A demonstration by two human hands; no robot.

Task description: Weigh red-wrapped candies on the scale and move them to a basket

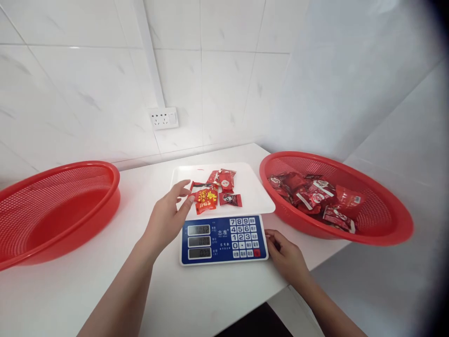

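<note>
At the center of the frame, a blue-and-white electronic scale [224, 258] sits on a white table [182, 304], its number keys on the right and three small displays [199, 241] on the left. Above the keypad, its white tray [254, 189] carries a loose cluster of small wrapped packets: a bright red packet with yellow lettering [206, 194] at the left of the group, a darker red packet [230, 200] at its lower right, and more red packets [226, 180] just behind.

The left hand [170, 215] reaches in from the lower left, its grip wide, thumb and fingers apart at the left edge of the cluster; whether the thumb touches the lettered packet is unclear. The right hand [288, 256] rests by the scale's lower right side, fingers curled; I cannot tell whether its grip holds anything.

At the right of the frame, a red mesh basket [384, 215] holds a heap of similar packets [317, 194]. Another red basket [110, 201] stands at the left. Behind, a wall socket [164, 118] is set in pale tiles [224, 84].
</note>
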